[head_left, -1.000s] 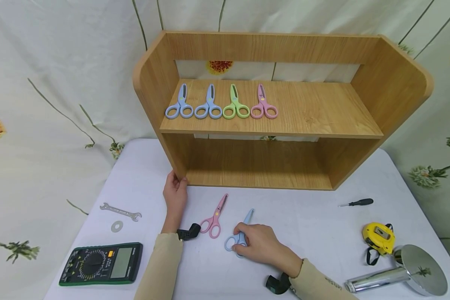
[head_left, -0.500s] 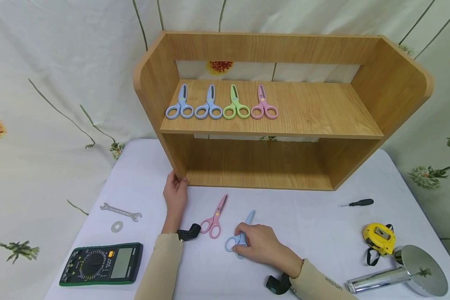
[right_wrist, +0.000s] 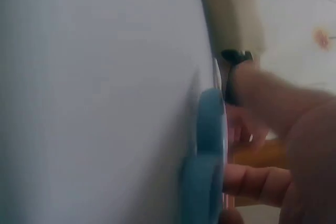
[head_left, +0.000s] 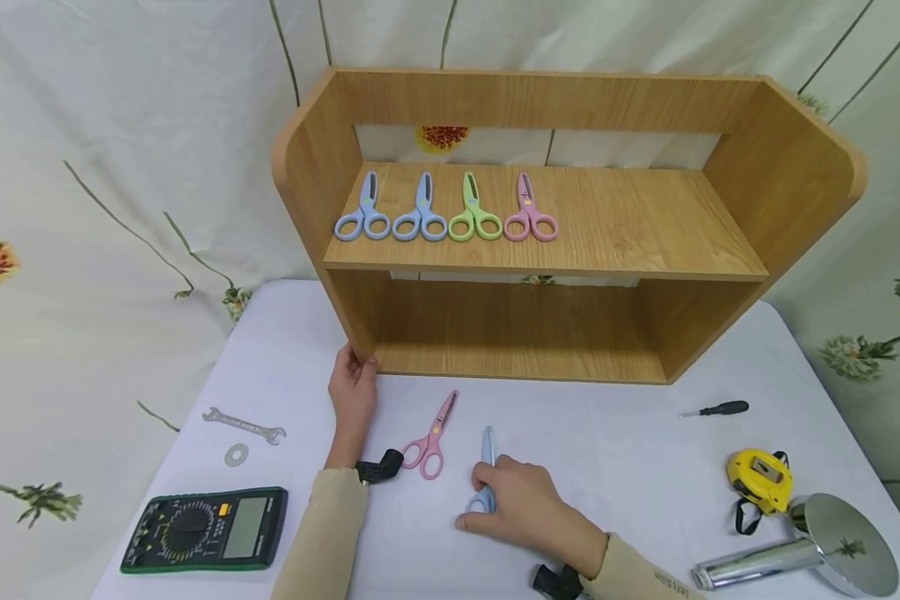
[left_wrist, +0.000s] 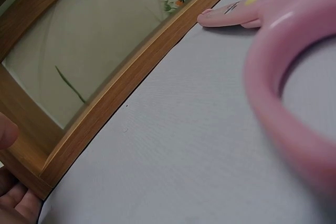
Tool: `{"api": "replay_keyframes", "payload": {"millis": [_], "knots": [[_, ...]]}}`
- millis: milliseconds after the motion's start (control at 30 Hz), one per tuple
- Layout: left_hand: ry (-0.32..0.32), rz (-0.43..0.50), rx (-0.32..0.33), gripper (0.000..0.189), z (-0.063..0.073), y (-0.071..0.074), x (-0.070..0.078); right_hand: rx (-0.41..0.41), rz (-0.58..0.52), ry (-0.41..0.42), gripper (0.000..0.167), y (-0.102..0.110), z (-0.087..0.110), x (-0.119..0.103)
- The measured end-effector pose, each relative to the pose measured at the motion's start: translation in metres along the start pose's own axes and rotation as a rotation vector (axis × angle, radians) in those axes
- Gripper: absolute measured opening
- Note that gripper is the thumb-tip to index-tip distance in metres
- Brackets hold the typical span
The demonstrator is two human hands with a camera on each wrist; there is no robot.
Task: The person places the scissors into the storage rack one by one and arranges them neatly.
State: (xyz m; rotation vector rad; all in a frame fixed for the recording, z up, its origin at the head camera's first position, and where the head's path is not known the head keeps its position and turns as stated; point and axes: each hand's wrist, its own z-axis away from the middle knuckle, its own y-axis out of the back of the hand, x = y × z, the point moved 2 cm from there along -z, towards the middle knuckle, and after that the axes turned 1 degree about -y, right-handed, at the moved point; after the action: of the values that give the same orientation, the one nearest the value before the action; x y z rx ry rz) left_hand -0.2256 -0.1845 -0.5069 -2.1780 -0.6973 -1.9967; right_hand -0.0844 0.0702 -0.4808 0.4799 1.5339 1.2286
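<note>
My left hand grips the front left bottom corner of a wooden shelf, thumb in front and fingers round the side. Close to that wrist lies a pair of pink scissors on the white table, large in the left wrist view. My right hand holds a pair of light blue scissors by the handles, blades pointing toward the shelf; the hand hides part of the handles. In the right wrist view, fingertips meet the blue handle close over the table.
The upper board carries blue, green and pink scissors in a row at its left. A wrench, a washer and a multimeter lie at left. At right are a screwdriver, a tape measure and a shiny metal object.
The blue scissors have turned counterclockwise under my right hand, so the blades point more directly at the shelf. My left hand keeps its place at the shelf corner.
</note>
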Motion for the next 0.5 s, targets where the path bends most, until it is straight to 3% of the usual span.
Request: {"api": "replay_keyframes", "payload": {"millis": [167,300,400,500], "knots": [[0.000,0.008,-0.010,0.046,0.001,-0.001,0.000,-0.004,0.043,-0.037,0.026,0.004,0.006,-0.007],[0.012,-0.006,-0.013,0.046,0.002,-0.001,-0.001,-0.037,0.015,-0.043,0.023,0.006,0.007,-0.003],[0.013,-0.007,-0.014,0.046,0.003,-0.002,-0.003,-0.076,-0.126,-0.012,0.021,0.010,0.005,0.006],[0.011,-0.006,-0.024,0.046,0.005,-0.002,-0.005,-0.074,-0.336,0.051,0.017,0.032,0.004,0.013]]}}
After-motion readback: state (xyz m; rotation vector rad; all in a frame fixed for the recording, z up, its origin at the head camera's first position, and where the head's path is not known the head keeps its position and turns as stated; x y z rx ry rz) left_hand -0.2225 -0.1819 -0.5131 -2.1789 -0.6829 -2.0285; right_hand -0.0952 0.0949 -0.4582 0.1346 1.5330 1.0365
